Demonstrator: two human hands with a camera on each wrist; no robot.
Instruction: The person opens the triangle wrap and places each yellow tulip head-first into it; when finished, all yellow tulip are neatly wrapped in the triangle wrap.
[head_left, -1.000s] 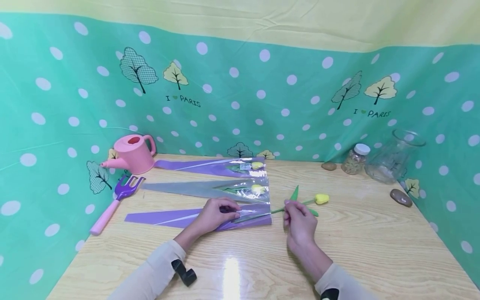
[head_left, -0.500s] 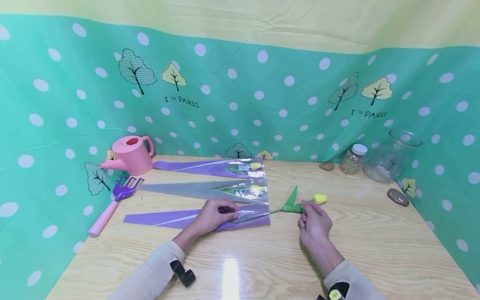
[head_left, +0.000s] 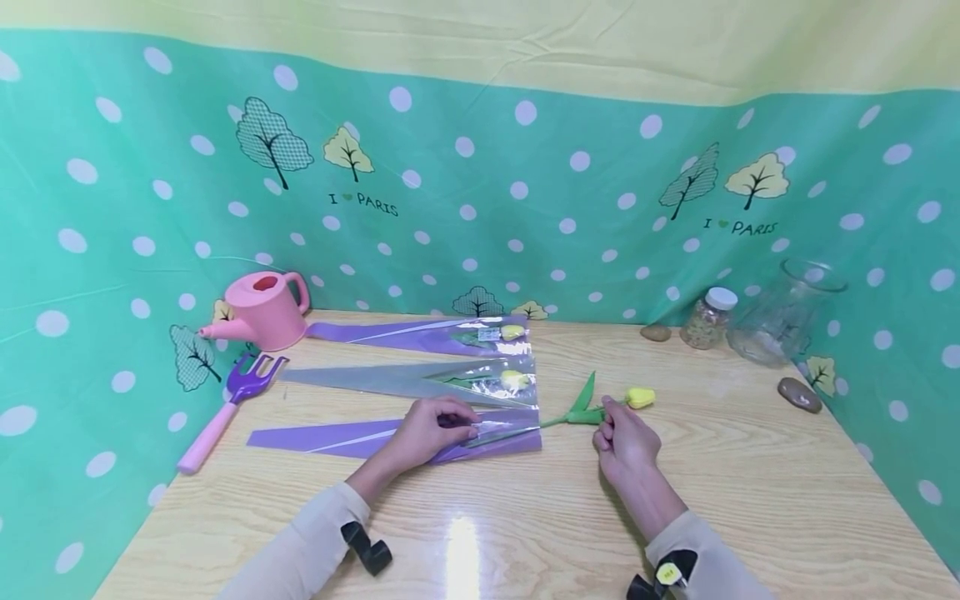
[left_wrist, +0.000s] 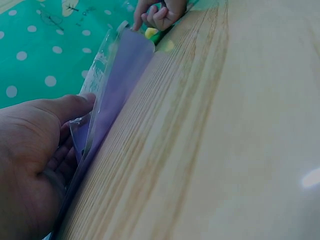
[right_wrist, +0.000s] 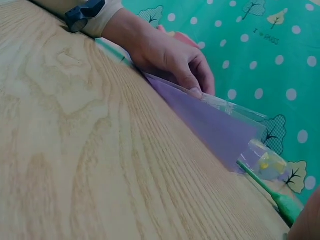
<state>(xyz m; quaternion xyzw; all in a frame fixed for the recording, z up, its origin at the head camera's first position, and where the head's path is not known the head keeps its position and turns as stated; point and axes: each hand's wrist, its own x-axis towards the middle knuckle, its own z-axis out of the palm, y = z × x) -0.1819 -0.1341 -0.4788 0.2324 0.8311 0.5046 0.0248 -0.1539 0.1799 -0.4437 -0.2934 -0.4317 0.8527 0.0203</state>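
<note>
My left hand (head_left: pixel 435 429) pinches the nearest purple-and-clear flower sleeve (head_left: pixel 322 437), which lies flat with its wide mouth facing right. The thumb (left_wrist: pixel 80 106) presses on the clear film in the left wrist view. A yellow artificial tulip (head_left: pixel 640 397) lies with its stem running into the sleeve's mouth; bloom and green leaves (head_left: pixel 582 404) are outside. My right hand (head_left: pixel 628 442) pinches the tulip between thumb and forefinger, just below the bloom. In the right wrist view, the green stem (right_wrist: pixel 265 187) enters the sleeve, and only the right hand's edge shows.
Behind lie a grey sleeve (head_left: pixel 360 377) and another purple sleeve (head_left: pixel 375 330), each with a yellow tulip inside. A pink watering can (head_left: pixel 270 312) and garden fork (head_left: pixel 225 417) are left. A lidded jar (head_left: pixel 707 321), glass vase (head_left: pixel 776 329) and stones (head_left: pixel 799 395) stand right.
My right hand has shifted right along the tulip, from the leaves to just below the bloom. The left hand, sleeve and tulip have stayed in place.
</note>
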